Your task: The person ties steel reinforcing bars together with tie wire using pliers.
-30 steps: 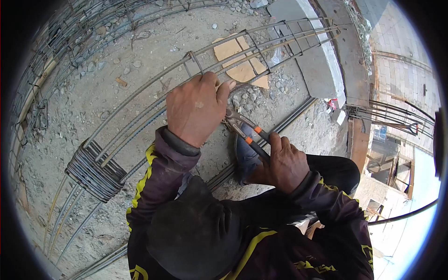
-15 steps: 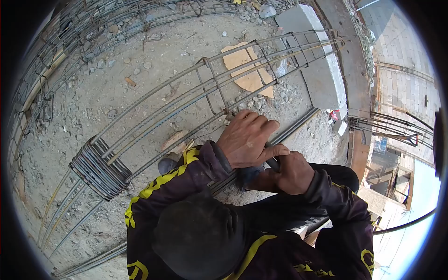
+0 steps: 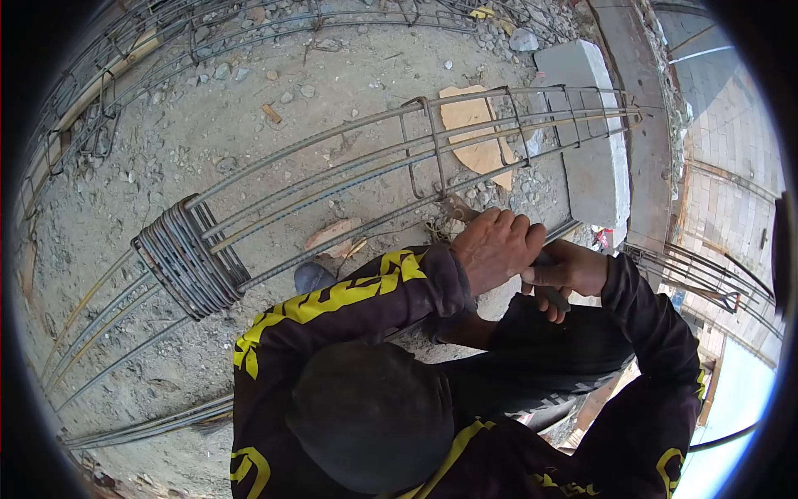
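1. From where I stand, the left hand (image 3: 497, 249) is curled into a fist, apparently round the grey metal pliers (image 3: 460, 208), whose head pokes out past the knuckles. The right hand (image 3: 578, 270) grips the dark handle (image 3: 553, 298) at the other end, fingers wrapped beneath it.

2. The pliers' head sits just beside the long lower steel bar (image 3: 391, 218), near the bottom corner of a thin dark rectangular steel ring (image 3: 435, 150). Whether the jaws bite on anything I can't tell (the left fist covers much of the tool).

3. To do this well, I'd judge, the head should stay snug to that corner, both hands should work in one line, and the squeeze should be firm but measured. Too hard a twist might drag the ring out of square; fingers are best kept away from where the handles meet.

4. As for containers, I can make out no bucket or box. The nearest to one is the tight stack of grey steel rings (image 3: 179, 258) to the left, with long bars running through it. The single ring likewise frames bars, and a tan flat sheet (image 3: 461, 108) lies on the ground under them.
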Motion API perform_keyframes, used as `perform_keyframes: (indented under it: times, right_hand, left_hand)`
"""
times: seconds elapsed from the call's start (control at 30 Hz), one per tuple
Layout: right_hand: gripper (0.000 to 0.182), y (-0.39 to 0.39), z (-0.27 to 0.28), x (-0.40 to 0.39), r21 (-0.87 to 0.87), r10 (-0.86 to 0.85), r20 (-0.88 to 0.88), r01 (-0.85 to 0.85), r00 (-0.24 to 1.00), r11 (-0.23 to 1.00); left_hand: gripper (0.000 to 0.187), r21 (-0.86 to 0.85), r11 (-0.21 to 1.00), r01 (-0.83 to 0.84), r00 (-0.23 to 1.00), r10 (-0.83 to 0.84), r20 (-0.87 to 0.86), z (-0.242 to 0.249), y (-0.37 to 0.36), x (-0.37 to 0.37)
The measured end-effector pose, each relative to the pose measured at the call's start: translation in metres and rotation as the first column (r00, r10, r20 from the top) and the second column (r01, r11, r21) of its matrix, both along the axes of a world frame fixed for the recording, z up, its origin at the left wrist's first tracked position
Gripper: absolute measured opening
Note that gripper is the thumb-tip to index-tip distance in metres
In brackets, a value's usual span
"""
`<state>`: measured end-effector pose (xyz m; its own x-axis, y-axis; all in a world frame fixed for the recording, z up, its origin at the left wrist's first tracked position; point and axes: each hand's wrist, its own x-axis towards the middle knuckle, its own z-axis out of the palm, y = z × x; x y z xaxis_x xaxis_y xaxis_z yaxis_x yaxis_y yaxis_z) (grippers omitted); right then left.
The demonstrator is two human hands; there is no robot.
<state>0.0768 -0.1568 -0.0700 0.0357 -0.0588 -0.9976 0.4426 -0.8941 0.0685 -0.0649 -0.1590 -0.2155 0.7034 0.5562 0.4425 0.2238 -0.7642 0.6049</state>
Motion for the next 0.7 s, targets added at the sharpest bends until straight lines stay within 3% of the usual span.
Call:
perform_keyframes:
  times: [0.03, 0.07, 0.1, 0.13, 0.2, 0.27, 0.33, 0.4, 0.5, 0.7]
  right_hand:
    - [0.041, 0.011, 0.010, -0.009, 0.157, 0.631, 0.169, -0.652, 0.757, 0.741]
    - [0.041, 0.002, 0.026, -0.023, 0.219, 0.829, 0.450, -0.941, 0.333, 0.259]
    - [0.037, -0.009, 0.032, -0.039, 0.140, 0.714, 0.693, -0.990, 0.100, 0.003]
    - [0.033, -0.013, 0.034, -0.050, -0.009, 0.485, 0.867, -0.975, -0.119, -0.223]
    - [0.025, 0.010, 0.028, -0.044, -0.163, 0.274, 0.910, -0.876, -0.311, -0.453]
    - [0.016, 0.052, 0.026, -0.030, -0.079, 0.266, 0.914, -0.779, -0.306, -0.622]
    - [0.015, 0.093, 0.020, -0.021, 0.018, 0.368, 0.870, -0.724, -0.329, -0.690]
    - [0.017, 0.115, 0.020, -0.023, 0.032, 0.422, 0.809, -0.686, -0.410, -0.727]
    - [0.020, 0.125, 0.021, -0.021, 0.032, 0.427, 0.794, -0.672, -0.432, -0.740]
    - [0.020, 0.142, 0.021, -0.020, 0.060, 0.470, 0.761, -0.672, -0.447, -0.738]
  left_hand:
    - [0.017, -0.038, 0.999, -0.021, 0.999, 0.022, 0.024, -0.001, 0.002, 0.004]
    - [0.018, -0.079, 0.996, -0.040, 0.998, 0.043, 0.044, -0.003, 0.004, 0.006]
    - [0.020, -0.210, 0.977, -0.046, 0.987, 0.077, 0.143, 0.004, 0.014, 0.005]
    - [0.022, -0.314, 0.949, -0.025, 0.988, 0.072, 0.140, 0.012, 0.026, 0.002]
    - [0.024, -0.508, 0.861, 0.018, 0.989, 0.060, 0.138, 0.024, 0.046, -0.003]
    - [0.026, -0.618, 0.786, 0.003, 0.978, 0.125, 0.164, 0.019, 0.063, 0.003]
    - [0.025, -0.704, 0.710, 0.018, 0.984, 0.114, 0.140, 0.016, 0.083, 0.001]
    - [0.025, -0.725, 0.687, 0.060, 0.992, 0.038, 0.119, 0.012, 0.098, 0.001]
    - [0.032, -0.761, 0.638, 0.117, 0.993, -0.070, 0.094, 0.020, 0.112, -0.005]
    - [0.043, -0.733, 0.670, 0.119, 0.992, -0.108, 0.062, 0.020, 0.122, -0.006]
